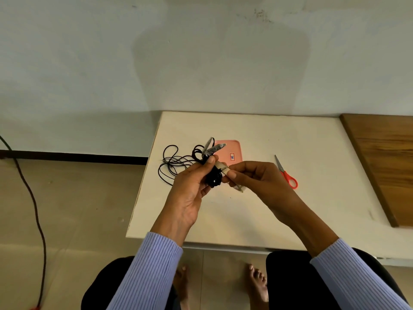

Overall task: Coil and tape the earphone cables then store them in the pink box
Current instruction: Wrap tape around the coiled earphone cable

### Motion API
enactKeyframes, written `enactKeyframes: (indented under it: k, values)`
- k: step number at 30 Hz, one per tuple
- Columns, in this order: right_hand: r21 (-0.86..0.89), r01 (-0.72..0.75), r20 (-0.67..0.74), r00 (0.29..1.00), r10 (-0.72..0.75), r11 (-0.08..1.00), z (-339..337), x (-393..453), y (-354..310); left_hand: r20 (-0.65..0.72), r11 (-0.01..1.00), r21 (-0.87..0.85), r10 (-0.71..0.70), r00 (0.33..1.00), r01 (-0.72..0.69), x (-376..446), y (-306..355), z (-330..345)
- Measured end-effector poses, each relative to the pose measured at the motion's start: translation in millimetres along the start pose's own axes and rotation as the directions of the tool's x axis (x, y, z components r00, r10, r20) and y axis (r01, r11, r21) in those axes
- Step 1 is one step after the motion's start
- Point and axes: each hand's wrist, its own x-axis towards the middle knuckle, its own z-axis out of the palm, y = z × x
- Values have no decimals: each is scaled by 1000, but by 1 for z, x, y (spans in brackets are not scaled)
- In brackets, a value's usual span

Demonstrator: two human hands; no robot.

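Pinching coiled earphone cable (213, 179): left hand (190, 189) | right hand (252, 177) fingertips nipped what looked like tape, at 3 o'clock of coil | pink box (232, 153) at 12 o'clock, nearer right.

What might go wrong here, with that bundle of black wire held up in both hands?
The left hand grips the coiled cable while the right hand pinches the plug end; a slip may loosen the coil. The loose cable on the table might tangle with it.
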Motion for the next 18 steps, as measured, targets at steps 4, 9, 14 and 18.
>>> enactKeyframes:
  k: [4,9,14,18]
  values:
    - [38,3,138,990,-8,999,-7,0,-3,-10,999,-41,-21,1000,20,2,3,-2]
    - [62,-53,50,997,50,997,-2,-1,-5,-49,1000,5,26,998,-25,2,0,-1]
    - [46,-90,-72,993,93,995,5,1,-4,-71,999,-12,52,996,-53,2,-2,4]
    - [58,-50,-16,999,51,997,3,1,-7,-63,998,-56,2,998,-5,6,0,2]
